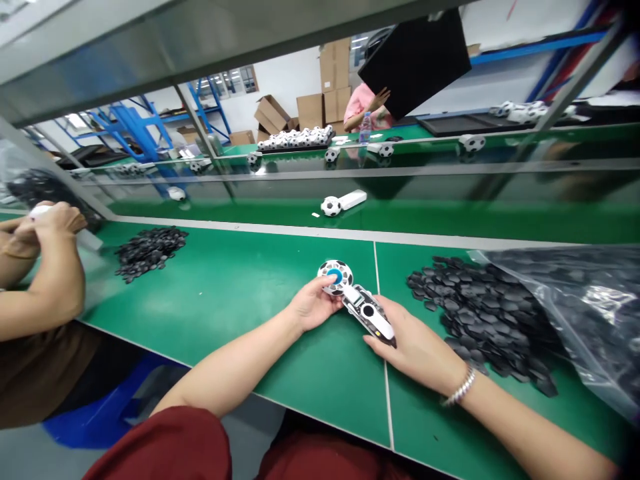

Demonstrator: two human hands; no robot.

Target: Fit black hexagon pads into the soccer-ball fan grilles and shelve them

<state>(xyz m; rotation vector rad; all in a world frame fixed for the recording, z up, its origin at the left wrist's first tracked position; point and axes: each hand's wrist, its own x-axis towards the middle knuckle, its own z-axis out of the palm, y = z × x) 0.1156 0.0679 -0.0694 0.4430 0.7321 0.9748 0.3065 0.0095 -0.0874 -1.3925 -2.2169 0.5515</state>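
Over the green tabletop, my left hand (315,305) grips the round head of a football-patterned device (369,312), its thumb on the blue centre of the head. The fingers of my right hand (400,337) are wrapped round the long black-and-white handle of the same device. The handle slants down to the right from the head and shows a small window and a round black spot. To the right of my right hand is a heap of black flat pieces (480,307).
A clear plastic bag (595,300) lies at the right. More black pieces (150,252) are at the left, near a co-worker's hands (55,220). Beyond the pale ledge (280,230), a football-headed device (343,203) lies on the green belt. Another person holds a black panel (420,63).
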